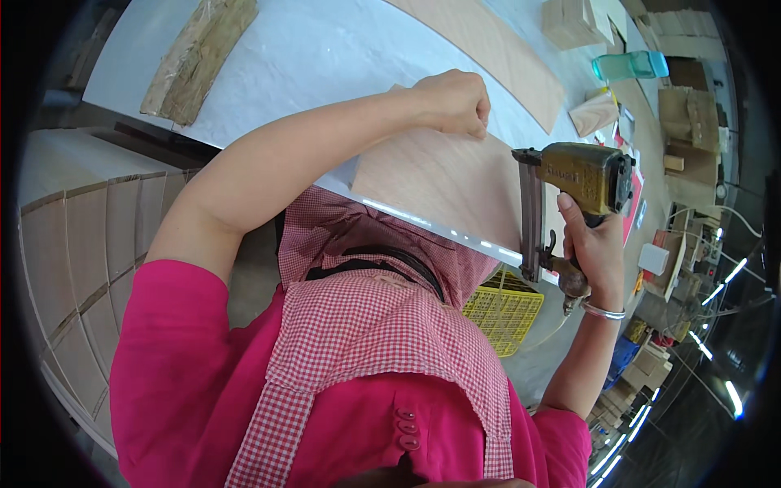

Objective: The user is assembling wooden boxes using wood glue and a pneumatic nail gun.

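White tabletop (325,49): right grip (595,244) wrapped round a pneumatic nailer (579,172); plywood panel (447,183) leftward, nearer the curled left grip (449,102), its hold hidden.

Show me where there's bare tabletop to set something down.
White tabletop lies bare between the brown bundle and long plywood board, beyond the left forearm. Crowded: right side, around the nail gun, teal bottle and wooden piece.

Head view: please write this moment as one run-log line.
left hand: curled at board | right hand: grips nail gun | crate: below table
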Available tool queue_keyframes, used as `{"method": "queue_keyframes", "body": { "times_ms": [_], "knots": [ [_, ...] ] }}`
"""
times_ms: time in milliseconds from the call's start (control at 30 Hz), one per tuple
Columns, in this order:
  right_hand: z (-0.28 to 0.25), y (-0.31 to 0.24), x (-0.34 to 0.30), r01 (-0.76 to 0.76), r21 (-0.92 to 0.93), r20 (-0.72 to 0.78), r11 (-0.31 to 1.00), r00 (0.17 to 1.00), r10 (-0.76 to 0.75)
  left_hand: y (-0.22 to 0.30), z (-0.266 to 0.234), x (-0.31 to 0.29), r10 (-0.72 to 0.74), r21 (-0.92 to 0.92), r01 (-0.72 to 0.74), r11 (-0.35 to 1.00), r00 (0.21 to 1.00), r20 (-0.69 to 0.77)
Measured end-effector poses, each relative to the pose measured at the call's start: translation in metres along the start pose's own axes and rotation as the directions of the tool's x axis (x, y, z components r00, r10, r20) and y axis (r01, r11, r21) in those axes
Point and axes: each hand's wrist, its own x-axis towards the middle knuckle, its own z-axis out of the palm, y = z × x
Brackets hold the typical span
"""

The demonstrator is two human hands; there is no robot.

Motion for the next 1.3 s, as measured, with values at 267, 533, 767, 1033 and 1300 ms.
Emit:
{"method": "queue_keyframes", "body": {
  "times_ms": [267, 533, 767, 1033, 1300],
  "knots": [
    [0.003, -0.006, 0.011, -0.039, -0.045, 0.039, 0.998, 0.998, 0.041, 0.001, 0.0, -0.003, -0.003, -0.001, 0.003, 1.0, 1.0, -0.005],
    [0.006, -0.009, 0.015, -0.027, -0.018, 0.055, 0.999, 0.998, 0.028, 0.003, -0.001, -0.004, -0.02, 0.008, 0.02, 1.0, 1.0, 0.009],
    [0.004, -0.009, 0.016, -0.047, -0.036, 0.069, 0.998, 0.996, 0.05, 0.002, 0.002, -0.002, -0.017, 0.027, 0.017, 0.999, 1.0, -0.009],
    [-0.004, -0.008, 0.025, -0.083, -0.056, 0.112, 0.995, 0.99, 0.088, 0.001, 0.004, 0.0, -0.009, 0.031, 0.009, 0.999, 1.0, -0.009],
    [0.011, -0.024, 0.018, 0.123, -0.091, 0.029, 0.988, 0.992, -0.121, -0.014, -0.01, -0.044, 0.19, 0.282, -0.031, 0.959, 0.81, -0.555]
  ]
}}
